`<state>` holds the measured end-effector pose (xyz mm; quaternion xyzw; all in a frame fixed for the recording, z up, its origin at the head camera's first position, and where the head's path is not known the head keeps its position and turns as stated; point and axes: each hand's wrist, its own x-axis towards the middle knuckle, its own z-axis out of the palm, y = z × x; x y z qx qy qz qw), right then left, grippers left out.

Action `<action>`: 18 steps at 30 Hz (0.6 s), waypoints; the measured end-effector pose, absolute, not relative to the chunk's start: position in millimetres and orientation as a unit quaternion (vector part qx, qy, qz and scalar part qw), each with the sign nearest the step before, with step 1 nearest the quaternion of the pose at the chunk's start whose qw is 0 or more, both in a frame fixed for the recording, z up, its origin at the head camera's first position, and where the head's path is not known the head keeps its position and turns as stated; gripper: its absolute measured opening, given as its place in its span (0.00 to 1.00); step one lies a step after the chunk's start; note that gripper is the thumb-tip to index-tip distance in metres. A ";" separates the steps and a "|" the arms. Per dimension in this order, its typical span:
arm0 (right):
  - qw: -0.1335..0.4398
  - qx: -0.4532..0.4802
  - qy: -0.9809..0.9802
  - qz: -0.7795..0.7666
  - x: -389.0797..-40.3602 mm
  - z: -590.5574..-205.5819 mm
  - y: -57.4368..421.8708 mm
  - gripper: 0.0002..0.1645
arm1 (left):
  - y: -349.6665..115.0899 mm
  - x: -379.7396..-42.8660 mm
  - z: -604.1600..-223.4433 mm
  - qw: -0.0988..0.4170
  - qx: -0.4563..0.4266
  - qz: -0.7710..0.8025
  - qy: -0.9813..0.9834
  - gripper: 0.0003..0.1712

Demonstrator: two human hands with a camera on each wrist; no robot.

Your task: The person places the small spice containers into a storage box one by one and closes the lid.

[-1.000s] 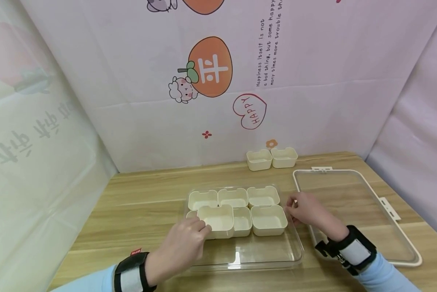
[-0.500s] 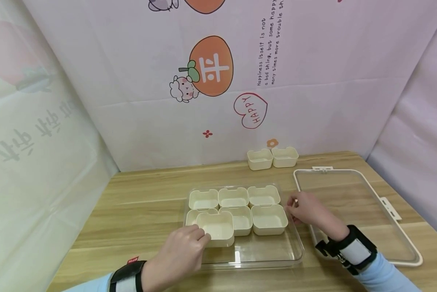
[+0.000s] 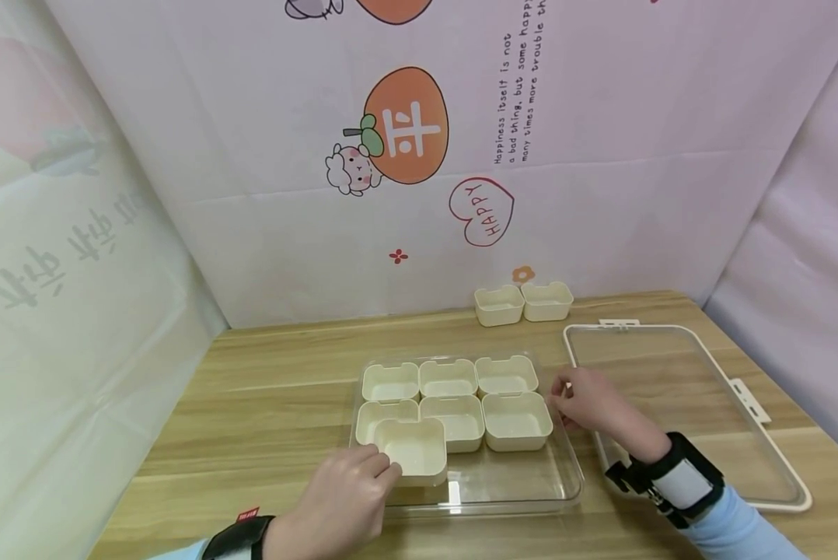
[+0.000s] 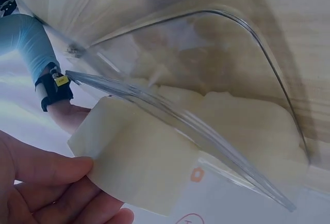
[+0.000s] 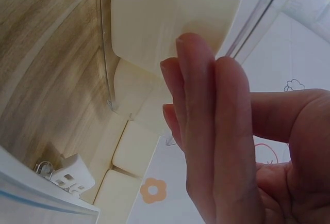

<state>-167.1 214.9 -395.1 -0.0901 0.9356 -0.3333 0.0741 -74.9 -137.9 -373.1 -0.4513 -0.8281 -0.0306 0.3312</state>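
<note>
My left hand [image 3: 352,490] pinches a small cream open-topped box [image 3: 415,451] by its left side, thumb and fingers on its wall in the left wrist view. The held box overlaps the front-left box [image 3: 370,420] and sits over the near part of a clear shallow tray [image 3: 510,505]. More cream boxes [image 3: 506,377] stand in two rows inside the tray. At its right wall, my right hand [image 3: 587,397] pinches the clear rim with its thumb and fingertips; the right wrist view shows the fingers [image 5: 206,131] together, partly hiding the thumb.
Two more cream boxes [image 3: 524,303] stand side by side at the back of the wooden table [image 3: 272,404]. A clear lid [image 3: 664,389] with a white frame and clips lies at the right. Printed cloth [image 3: 286,155] hangs behind the table.
My left hand has drawn the held box toward me and slightly left, uncovering more of the front-row boxes. My right hand has stayed at the tray's right side.
</note>
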 end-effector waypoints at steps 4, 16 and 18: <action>0.071 -0.092 0.937 -0.329 -167.0 -395.4 215.1 0.06 | -138.6 -72.2 -375.9 0.341 -0.467 -0.026 -0.816 0.21; 0.076 -0.089 0.941 -0.318 -166.2 -394.2 214.8 0.05 | -141.0 -71.9 -388.3 0.298 -0.460 -0.010 -0.836 0.20; 0.074 -0.090 0.942 -0.315 -166.2 -394.0 214.7 0.05 | -141.5 -72.4 -389.4 0.291 -0.459 -0.008 -0.839 0.20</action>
